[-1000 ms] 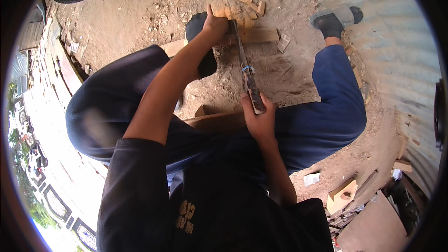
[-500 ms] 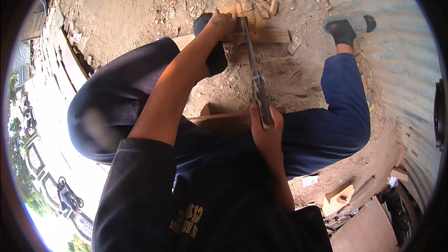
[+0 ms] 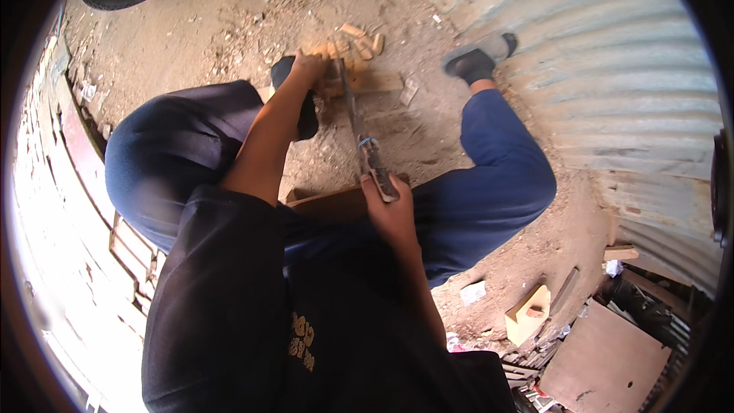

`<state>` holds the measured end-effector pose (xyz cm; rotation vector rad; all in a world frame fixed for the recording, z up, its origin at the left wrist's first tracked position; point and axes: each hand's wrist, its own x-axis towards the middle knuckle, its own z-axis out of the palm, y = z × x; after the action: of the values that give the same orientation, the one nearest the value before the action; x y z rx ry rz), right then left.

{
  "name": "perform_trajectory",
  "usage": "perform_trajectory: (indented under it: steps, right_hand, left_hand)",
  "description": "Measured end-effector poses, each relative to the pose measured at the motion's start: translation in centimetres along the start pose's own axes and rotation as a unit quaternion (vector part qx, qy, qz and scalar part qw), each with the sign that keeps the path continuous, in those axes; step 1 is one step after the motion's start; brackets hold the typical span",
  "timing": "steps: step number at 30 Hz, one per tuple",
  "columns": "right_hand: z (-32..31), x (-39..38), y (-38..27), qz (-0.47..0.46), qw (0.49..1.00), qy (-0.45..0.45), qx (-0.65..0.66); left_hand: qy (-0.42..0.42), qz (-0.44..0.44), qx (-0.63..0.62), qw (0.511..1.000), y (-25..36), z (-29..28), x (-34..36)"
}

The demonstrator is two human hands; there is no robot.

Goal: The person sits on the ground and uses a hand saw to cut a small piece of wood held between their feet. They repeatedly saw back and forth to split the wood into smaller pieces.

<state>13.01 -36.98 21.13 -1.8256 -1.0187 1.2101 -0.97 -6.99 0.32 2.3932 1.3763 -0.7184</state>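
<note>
Saw (image 3: 365, 143) gripped in right hand (image 3: 391, 213), left hand (image 3: 310, 69) near board (image 3: 376, 82) edge, hold unclear, open dirt (image 3: 423, 126) toward right foot (image 3: 472, 66)

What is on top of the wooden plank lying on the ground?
Over the plank are the person's left hand and a dark-covered foot, with a saw crossing it. Whatever lies directly beneath them is hidden.

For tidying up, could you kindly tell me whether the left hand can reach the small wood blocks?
Probably yes: the blocks lie near the left hand, though the saw seems to run between them.
</note>
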Motion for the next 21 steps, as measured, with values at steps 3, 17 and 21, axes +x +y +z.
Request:
perform_trajectory:
  steps: [3,17,21]
  right_hand:
    - [-0.7,-0.3,-1.1,-0.043,0.997,0.023,-0.057]
    - [0.9,-0.4,-1.8,-0.069,0.997,0.015,-0.04]
    - [0.6,0.1,-0.6,-0.038,0.999,0.001,-0.003]
  left_hand:
    - [-0.019,0.026,-0.009,0.999,1.5,-2.0,-1.2]
    - [0.035,0.02,-0.024,0.999,0.8,-0.8,-1.1]
    - [0.048,0.019,-0.009,0.999,0.8,-0.5,-2.1]
